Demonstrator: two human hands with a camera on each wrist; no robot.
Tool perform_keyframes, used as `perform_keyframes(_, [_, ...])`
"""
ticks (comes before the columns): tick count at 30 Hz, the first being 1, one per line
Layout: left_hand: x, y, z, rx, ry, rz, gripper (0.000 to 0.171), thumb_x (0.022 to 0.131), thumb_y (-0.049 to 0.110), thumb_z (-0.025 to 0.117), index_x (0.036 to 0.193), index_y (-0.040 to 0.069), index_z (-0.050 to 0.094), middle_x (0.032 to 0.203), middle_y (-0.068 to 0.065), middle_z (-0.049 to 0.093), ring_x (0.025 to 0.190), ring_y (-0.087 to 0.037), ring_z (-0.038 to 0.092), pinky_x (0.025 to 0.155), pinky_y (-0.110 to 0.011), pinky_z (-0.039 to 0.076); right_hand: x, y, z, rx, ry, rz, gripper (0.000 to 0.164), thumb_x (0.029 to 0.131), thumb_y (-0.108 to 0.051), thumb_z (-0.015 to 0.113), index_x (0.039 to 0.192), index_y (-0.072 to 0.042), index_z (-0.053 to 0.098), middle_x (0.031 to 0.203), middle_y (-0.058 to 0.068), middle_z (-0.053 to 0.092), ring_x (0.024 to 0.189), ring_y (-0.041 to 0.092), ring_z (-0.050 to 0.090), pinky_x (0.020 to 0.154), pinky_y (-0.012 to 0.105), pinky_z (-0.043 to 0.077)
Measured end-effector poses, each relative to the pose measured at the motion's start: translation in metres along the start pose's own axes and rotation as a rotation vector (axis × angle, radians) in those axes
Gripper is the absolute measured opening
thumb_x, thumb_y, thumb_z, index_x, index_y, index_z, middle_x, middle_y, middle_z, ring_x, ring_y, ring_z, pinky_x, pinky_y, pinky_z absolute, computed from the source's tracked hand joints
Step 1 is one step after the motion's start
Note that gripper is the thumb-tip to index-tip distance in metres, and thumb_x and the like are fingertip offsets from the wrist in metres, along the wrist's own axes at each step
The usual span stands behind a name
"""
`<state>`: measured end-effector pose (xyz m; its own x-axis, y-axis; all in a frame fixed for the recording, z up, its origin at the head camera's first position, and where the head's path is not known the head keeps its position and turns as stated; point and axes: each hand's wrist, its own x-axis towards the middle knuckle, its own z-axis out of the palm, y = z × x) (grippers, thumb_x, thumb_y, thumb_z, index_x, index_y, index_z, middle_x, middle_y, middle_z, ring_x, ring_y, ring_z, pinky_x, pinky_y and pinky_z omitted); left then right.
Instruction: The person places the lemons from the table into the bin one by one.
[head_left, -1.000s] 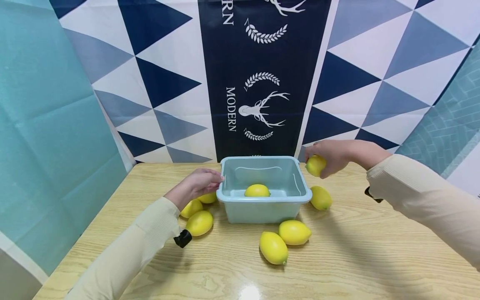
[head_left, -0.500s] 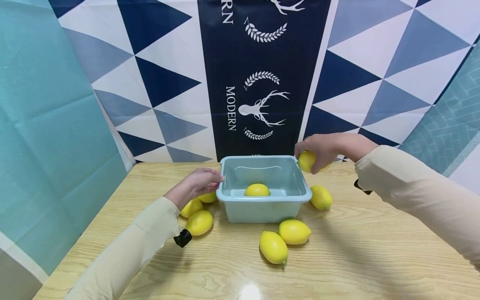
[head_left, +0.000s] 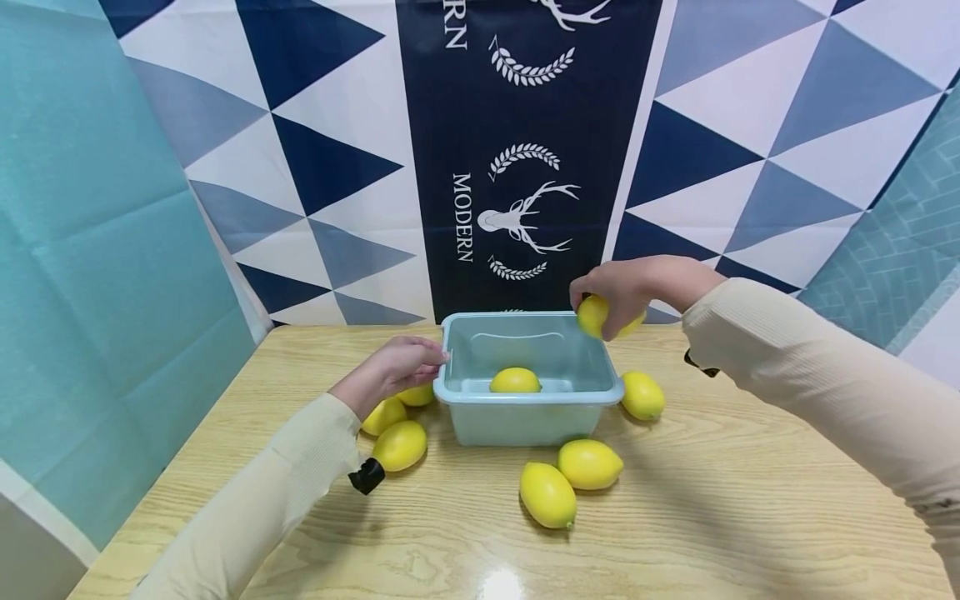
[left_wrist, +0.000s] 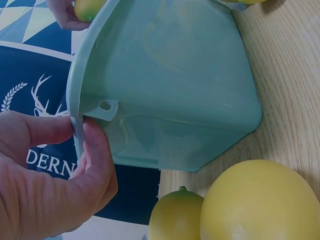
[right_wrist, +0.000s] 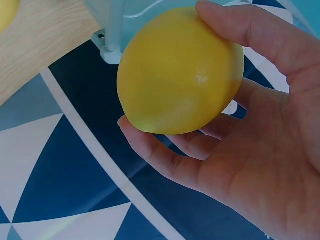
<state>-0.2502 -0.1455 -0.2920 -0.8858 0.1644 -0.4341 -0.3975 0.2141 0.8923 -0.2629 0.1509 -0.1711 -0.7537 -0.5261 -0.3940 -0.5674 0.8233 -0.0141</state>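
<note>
Your left hand (head_left: 403, 364) pinches the plastic tub (head_left: 525, 423) by its rim while your right hand (head_left: 622, 287) grips a lemon (head_left: 592, 315), apparently for loading, which calls for lowering it inside

We look forward and down from the head, across the bench (head_left: 300, 533) to the patterned cloth (head_left: 525, 108). At the left wrist we face the tub's (left_wrist: 175, 80) side close up, turned sideways; at the right, a lemon (right_wrist: 180, 70) fills our middle. All three views share that lemon and part of the tub.
</note>
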Motion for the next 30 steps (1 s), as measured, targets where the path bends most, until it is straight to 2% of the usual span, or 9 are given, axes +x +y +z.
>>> perform_keyframes(5, [0.001, 0.0, -0.001, -0.006, -0.001, -0.003, 0.039, 0.095, 0.01, 0.057, 0.132, 0.0, 0.049, 0.12, -0.012, 0.057, 0.093, -0.017, 0.06, 0.106, -0.033, 0.048, 0.006, -0.006, -0.005, -0.011, -0.009, -0.001, 0.044, 0.075, -0.01, 0.074, 0.115, -0.013, 0.055, 0.107, 0.009, 0.06, 0.09, 0.023, 0.054, 0.078, 0.035, 0.054])
perform_keyframes(12, [0.002, 0.0, -0.001, -0.014, 0.002, -0.001, 0.039, 0.095, 0.01, 0.057, 0.132, 0.0, 0.049, 0.121, -0.013, 0.057, 0.096, -0.018, 0.06, 0.106, -0.034, 0.048, 0.014, -0.016, -0.009, -0.007, -0.01, 0.028, 0.046, 0.075, -0.009, 0.073, 0.117, -0.015, 0.055, 0.109, 0.01, 0.059, 0.095, 0.025, 0.053, 0.082, 0.037, 0.055])
perform_keyframes(17, [0.002, 0.0, -0.001, -0.013, 0.006, -0.003, 0.038, 0.095, 0.009, 0.057, 0.131, 0.0, 0.05, 0.119, -0.012, 0.057, 0.091, -0.016, 0.059, 0.106, -0.034, 0.048, 0.02, -0.021, -0.01, 0.004, -0.015, 0.036, 0.047, 0.076, -0.01, 0.074, 0.118, -0.015, 0.055, 0.111, 0.01, 0.059, 0.097, 0.026, 0.053, 0.084, 0.038, 0.056])
perform_keyframes(30, [0.003, 0.001, -0.002, 0.005, 0.006, 0.004, 0.038, 0.094, 0.011, 0.058, 0.13, 0.0, 0.051, 0.11, -0.008, 0.059, 0.082, -0.012, 0.06, 0.099, -0.029, 0.052, 0.044, -0.028, -0.006, 0.043, -0.063, 0.072, 0.046, 0.075, -0.011, 0.074, 0.117, -0.015, 0.055, 0.112, 0.01, 0.057, 0.096, 0.025, 0.053, 0.081, 0.035, 0.056])
